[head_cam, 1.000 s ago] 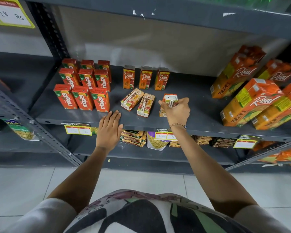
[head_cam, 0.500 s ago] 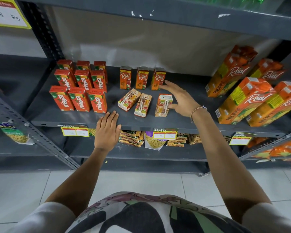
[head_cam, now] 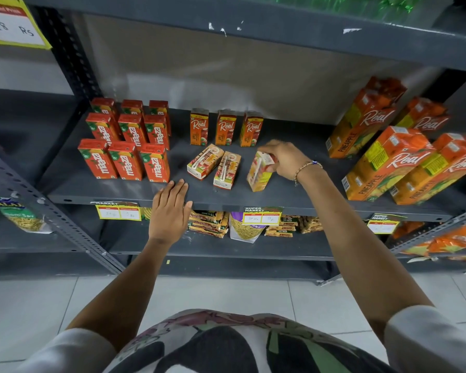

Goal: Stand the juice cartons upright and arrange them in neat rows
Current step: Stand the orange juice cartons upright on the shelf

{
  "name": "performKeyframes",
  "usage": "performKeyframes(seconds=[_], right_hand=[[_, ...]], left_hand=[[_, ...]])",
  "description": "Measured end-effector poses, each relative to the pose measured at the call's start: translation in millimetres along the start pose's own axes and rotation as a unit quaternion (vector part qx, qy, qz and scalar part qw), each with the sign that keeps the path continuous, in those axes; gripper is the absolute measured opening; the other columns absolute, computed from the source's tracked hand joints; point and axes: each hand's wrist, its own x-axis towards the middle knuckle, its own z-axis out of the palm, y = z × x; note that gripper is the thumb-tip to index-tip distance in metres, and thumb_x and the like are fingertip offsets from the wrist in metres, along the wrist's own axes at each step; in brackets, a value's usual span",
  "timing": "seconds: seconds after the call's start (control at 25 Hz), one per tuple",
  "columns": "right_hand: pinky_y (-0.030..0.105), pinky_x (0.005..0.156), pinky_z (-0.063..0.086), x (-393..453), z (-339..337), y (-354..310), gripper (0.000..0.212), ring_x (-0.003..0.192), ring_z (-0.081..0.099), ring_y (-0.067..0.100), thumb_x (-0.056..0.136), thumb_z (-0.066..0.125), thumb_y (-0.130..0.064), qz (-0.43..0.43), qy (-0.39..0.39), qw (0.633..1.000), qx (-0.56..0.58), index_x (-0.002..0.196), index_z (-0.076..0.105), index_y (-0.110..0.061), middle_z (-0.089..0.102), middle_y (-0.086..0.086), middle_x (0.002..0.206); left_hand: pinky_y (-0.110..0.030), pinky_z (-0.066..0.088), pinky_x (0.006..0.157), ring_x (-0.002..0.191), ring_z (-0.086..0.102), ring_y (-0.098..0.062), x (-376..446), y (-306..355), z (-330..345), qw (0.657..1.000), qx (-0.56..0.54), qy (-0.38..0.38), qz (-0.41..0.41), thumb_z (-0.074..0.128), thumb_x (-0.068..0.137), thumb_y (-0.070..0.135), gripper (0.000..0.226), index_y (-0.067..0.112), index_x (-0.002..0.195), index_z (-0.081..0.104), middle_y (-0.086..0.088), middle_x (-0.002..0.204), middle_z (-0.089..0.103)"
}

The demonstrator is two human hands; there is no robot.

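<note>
Maaza cartons [head_cam: 127, 146] left on shelf [head_cam: 293, 195], small Real cartons [head_cam: 225, 127] centre-back, fallen cartons [head_cam: 215, 165] before them, pineapple cartons [head_cam: 388, 160] right

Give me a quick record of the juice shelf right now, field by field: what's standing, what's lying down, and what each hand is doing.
Standing small cartons: three orange ones in a back row; nine red ones in three rows at left
Lying cartons: two, flat in mid-shelf
Carton in hand: one, tilted, bottom on the shelf
Right hand: gripping that carton's top
Left hand: open, flat on the shelf's front edge
Large pineapple cartons: standing at right
</note>
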Motion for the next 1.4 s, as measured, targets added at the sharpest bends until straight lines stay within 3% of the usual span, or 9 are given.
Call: performKeyframes(seconds=[0.24, 0.48, 1.04, 1.2, 1.24, 1.32, 1.4], right_hand=[[0.029, 0.066, 0.040, 1.2, 0.5, -15.8, 0.058, 0.097, 0.060, 0.028, 0.071, 0.071, -0.052, 0.169, 0.058, 0.984, 0.014, 0.104, 0.061, -0.006, 0.063, 0.014, 0.107], [0.035, 0.090, 0.045, -0.1, 9.2, -29.6, 0.076, 0.115, 0.054, 0.032, 0.072, 0.066, -0.059, 0.248, 0.108, 0.962, 0.047, 0.119, 0.049, -0.001, 0.059, 0.015, 0.120], [0.036, 0.088, 0.050, 0.9, 8.9, -28.8, 0.088, 0.116, 0.054, 0.032, 0.070, 0.065, -0.064, 0.257, 0.086, 0.961, 0.054, 0.130, 0.039, -0.005, 0.056, 0.016, 0.125], [0.042, 0.089, 0.049, -6.8, -13.3, -30.8, 0.109, 0.117, 0.054, 0.034, 0.062, 0.071, -0.065, 0.263, 0.047, 0.962, 0.047, 0.139, 0.021, -0.007, 0.054, 0.014, 0.128], [0.042, 0.088, 0.049, -8.1, -23.6, -33.3, 0.103, 0.115, 0.055, 0.034, 0.062, 0.075, -0.058, 0.241, 0.073, 0.967, 0.040, 0.137, 0.024, -0.009, 0.055, 0.014, 0.126], [0.039, 0.082, 0.049, -3.6, -35.0, -46.4, 0.071, 0.108, 0.059, 0.031, 0.072, 0.077, -0.033, 0.111, 0.129, 0.985, 0.039, 0.127, 0.038, -0.013, 0.059, 0.012, 0.118], [0.036, 0.085, 0.049, 4.4, -26.6, -70.3, 0.047, 0.110, 0.058, 0.027, 0.080, 0.066, -0.005, -0.055, 0.092, 0.994, 0.005, 0.123, 0.049, -0.018, 0.059, 0.008, 0.120]], left_hand=[[-0.044, 0.028, 0.108, 0.130, 0.044, -0.032, -0.8, -0.1, 0.3, 1.000, -0.002, 0.008, 0.003, 0.029, 0.101, 0.034, 0.051, 0.003, 0.135, 0.051, -0.014, 0.138, 0.053], [-0.044, 0.029, 0.108, 0.129, 0.044, -0.032, 0.8, -0.8, 0.5, 1.000, -0.006, 0.008, 0.007, 0.032, 0.100, 0.033, 0.050, 0.003, 0.135, 0.051, -0.014, 0.138, 0.053], [-0.044, 0.030, 0.107, 0.131, 0.043, -0.030, 1.1, -3.5, 1.9, 1.000, -0.007, -0.002, 0.005, 0.031, 0.100, 0.035, 0.051, 0.005, 0.136, 0.050, -0.013, 0.139, 0.053], [-0.043, 0.030, 0.106, 0.131, 0.044, -0.030, 0.3, -4.3, 2.1, 1.000, -0.001, 0.005, 0.007, 0.032, 0.100, 0.034, 0.050, 0.005, 0.135, 0.051, -0.012, 0.138, 0.054], [-0.042, 0.030, 0.106, 0.131, 0.044, -0.029, -0.2, -4.5, 1.7, 1.000, 0.001, 0.005, 0.009, 0.032, 0.100, 0.034, 0.050, 0.005, 0.135, 0.051, -0.012, 0.138, 0.054], [-0.042, 0.031, 0.106, 0.130, 0.044, -0.030, -0.3, -3.7, 1.1, 1.000, 0.003, 0.007, 0.012, 0.032, 0.100, 0.034, 0.050, 0.004, 0.135, 0.052, -0.012, 0.138, 0.054], [-0.043, 0.032, 0.106, 0.130, 0.045, -0.030, 1.2, -2.8, 0.7, 1.000, 0.001, 0.013, 0.011, 0.033, 0.100, 0.033, 0.050, 0.004, 0.135, 0.052, -0.013, 0.137, 0.055]])
